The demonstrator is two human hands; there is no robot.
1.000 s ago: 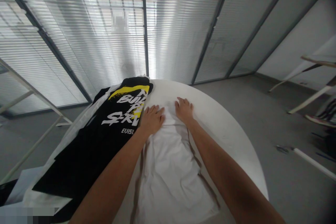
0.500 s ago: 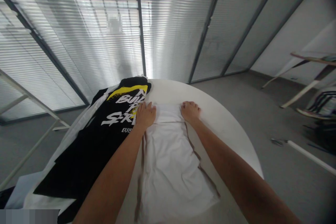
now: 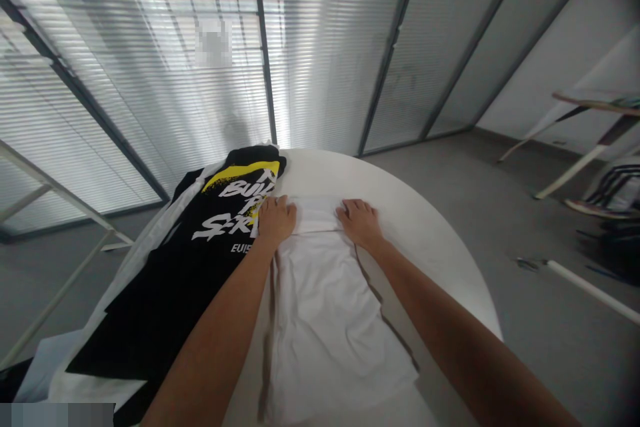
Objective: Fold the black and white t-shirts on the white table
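Head view: white garment (image 3: 325, 307) lies folded into a long strip mid-tabletop (image 3: 430, 227), far end turned over. Left hand (image 3: 277, 217) palm-down on its far left corner, fingers bent, can't tell if it's pinching cloth. Right hand (image 3: 359, 221) flat and spread on the far right corner, gripping nothing. Black printed shirt (image 3: 200, 247) lies just left, touching the left hand.

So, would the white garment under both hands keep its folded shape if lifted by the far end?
Probably not: the white garment lies limp and creased on the table, so it would likely droop and unfold. It looks thin, probably light. The left hand and right hand rest on its far fold; a push would probably bunch it.
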